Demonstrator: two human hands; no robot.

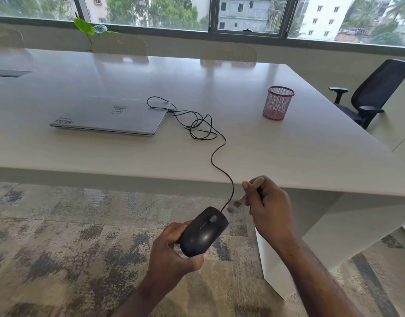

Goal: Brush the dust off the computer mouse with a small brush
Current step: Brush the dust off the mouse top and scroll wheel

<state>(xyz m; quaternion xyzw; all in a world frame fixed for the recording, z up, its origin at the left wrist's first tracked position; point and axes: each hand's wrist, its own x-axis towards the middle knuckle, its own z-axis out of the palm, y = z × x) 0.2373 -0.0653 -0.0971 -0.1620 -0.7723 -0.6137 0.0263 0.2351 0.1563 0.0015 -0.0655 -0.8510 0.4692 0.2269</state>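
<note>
Currently the left hand [174, 250] grips the black computer mouse [203, 232] from below and the side, fingers wrapped round its rear half, top face up toward the camera. Mouse is held in the air off the near edge of the white table [265, 143], over the patterned carpet [59, 236]. The right hand [269, 207] pinches a small brush [247, 193] by its pale wooden handle, fingers curled round it; bristle end points down-left, blurred, just beside the mouse's front end. Can't tell if the bristles touch. Mouse cable [216, 154] runs up over the near edge and loops toward the closed grey laptop [110, 117] mid-table. Pink mesh pen cup [278, 102] stands toward the right edge. Black office chair [375, 92] sits beyond that edge.
</note>
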